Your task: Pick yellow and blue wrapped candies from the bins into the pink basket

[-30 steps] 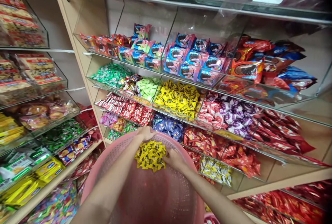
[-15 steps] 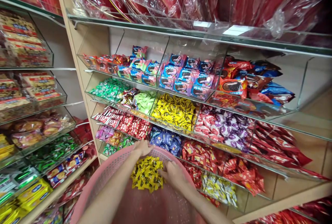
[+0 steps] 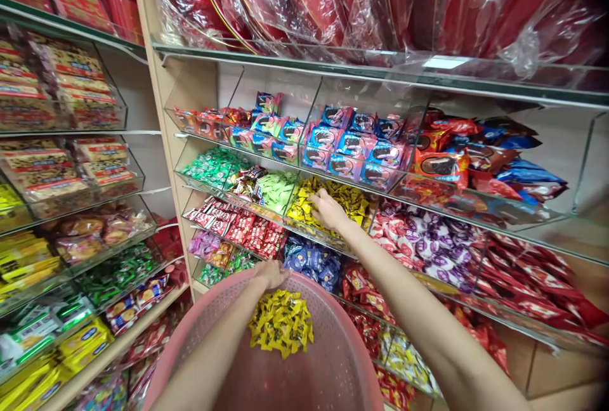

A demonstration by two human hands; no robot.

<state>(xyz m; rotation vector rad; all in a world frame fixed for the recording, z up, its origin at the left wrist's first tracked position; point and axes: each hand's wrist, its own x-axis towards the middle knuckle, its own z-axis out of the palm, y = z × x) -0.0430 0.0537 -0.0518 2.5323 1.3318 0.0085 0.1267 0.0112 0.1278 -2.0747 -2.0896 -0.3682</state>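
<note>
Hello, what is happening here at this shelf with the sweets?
A person stands before shelves of wrapped sweets. The left hand grips the far rim of a pink basket, which holds a heap of yellow candies. The right hand reaches into the clear bin of yellow candies on the shelf, fingers down among the wrappers. Whether it has closed on any cannot be told. Neighbouring bins hold green candies and white and purple ones.
</note>
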